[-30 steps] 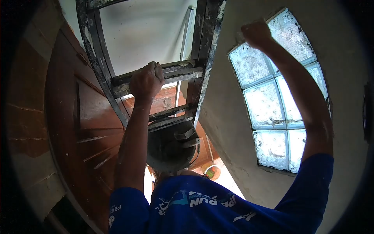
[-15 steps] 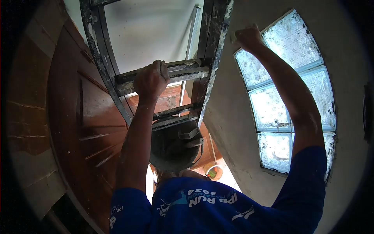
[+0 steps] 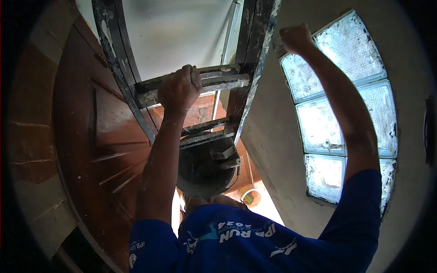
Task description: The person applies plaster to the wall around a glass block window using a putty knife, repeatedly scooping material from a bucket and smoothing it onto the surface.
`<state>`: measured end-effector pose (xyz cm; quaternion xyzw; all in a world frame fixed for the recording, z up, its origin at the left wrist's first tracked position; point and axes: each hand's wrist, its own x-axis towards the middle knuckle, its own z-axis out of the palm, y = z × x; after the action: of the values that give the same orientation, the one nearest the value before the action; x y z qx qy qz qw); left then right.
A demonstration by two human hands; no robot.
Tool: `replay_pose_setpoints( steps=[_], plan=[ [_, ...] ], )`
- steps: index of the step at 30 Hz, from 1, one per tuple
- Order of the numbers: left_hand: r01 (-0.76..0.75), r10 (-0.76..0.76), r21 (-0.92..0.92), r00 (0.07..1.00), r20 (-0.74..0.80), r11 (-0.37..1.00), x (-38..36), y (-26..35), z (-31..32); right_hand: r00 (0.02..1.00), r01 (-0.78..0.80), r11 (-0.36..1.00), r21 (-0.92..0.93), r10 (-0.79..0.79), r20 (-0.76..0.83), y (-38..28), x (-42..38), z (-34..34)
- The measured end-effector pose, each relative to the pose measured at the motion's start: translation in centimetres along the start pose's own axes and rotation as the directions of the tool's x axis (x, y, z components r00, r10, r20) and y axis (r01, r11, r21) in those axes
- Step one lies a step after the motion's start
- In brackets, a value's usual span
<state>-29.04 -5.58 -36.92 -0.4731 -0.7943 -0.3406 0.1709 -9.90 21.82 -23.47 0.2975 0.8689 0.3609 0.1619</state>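
Dark ladder with pale, crusted spatter along rails and rungs, directly in front, partly screening a smooth whitish panel and reddish-brown surfaces lower down. Left hand closed over one rung, fingers wrapped tight around it. Right hand raised to the rough grey-brown wall, near the upper corner of a curved-looking window of patterned glass blocks; fingers curled, but too dim to tell whether around anything. Right forearm crossing in front of the blocks, hiding part of the glass. Embossed star-like shapes visible in the brightest panes, with dark specks and smears around the edges.

Below the lower rungs, a round, dark bucket-like vessel, dull and grimy, with an angular bracket and a thin wire at one side. Farther down, a small pale bucket with something green and orange inside. To the left, a reddish-brown panelled door with raised mouldings, beside brown tiles.

On the blue shirt, upside-down white lettering: "IPB RUN" and "2024"; on the left sleeve, "IPB Univ", with the rest unreadable.
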Motion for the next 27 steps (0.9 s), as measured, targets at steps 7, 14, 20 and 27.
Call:
replay_pose_setpoints(
  steps=[7, 14, 20, 27],
  plan=[
    [0.006, -0.006, -0.024, 1.000, 0.022, 1.000, 0.0, 0.1, 0.0, 0.997, 0.077, 0.992, -0.097, -0.074, 0.035, 1.6, -3.3, -5.1],
    [-0.018, 0.017, -0.016, 1.000, -0.012, 1.000, -0.1, -0.2, 0.4, 0.994, 0.083, 0.993, -0.086, -0.077, 0.078, 0.1, -1.9, -2.8],
    [-0.001, 0.001, -0.032, 1.000, 0.007, 0.999, -0.2, -0.3, 0.3, 1.000, -0.004, 1.000, -0.029, 0.004, -0.003, 0.8, -0.8, -0.3],
    [0.017, -0.015, -0.035, 0.998, 0.068, 0.999, -0.1, -0.2, 0.1, 0.986, 0.096, 0.994, -0.049, -0.088, 0.143, -0.5, -1.5, -0.2]
  ],
)
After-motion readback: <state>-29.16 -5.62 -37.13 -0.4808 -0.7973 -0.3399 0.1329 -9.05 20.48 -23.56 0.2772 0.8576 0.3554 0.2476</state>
